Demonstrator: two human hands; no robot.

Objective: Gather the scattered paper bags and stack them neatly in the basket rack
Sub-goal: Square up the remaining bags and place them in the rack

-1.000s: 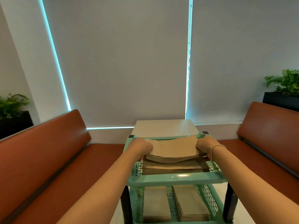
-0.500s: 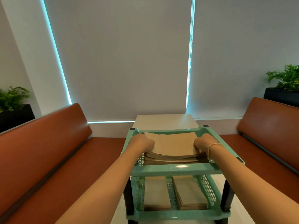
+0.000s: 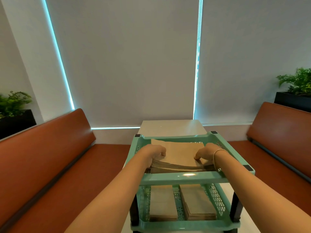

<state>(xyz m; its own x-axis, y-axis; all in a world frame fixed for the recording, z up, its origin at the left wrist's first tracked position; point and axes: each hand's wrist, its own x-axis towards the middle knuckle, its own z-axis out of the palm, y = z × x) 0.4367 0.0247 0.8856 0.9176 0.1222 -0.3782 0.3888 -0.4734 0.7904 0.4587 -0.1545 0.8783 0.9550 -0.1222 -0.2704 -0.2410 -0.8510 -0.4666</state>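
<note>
I'd lower both hands evenly: left hand (image 3: 155,153) and right hand (image 3: 206,153) each clasp the paper bags (image 3: 180,152) inside the rack (image 3: 185,178)'s top basket, edges squared.

Basket rack (image 3: 183,178), lower centre of frame, standing on the table (image 3: 171,127). Upper tier: one stack of paper bags (image 3: 180,154), my left hand (image 3: 155,153) at its left edge, my right hand (image 3: 207,152) at its right edge. Lower tier: two bag stacks (image 3: 196,201) side by side. Benches (image 3: 50,157) at frame left and right; planters (image 3: 16,113) behind each, at the outer edges.
</note>
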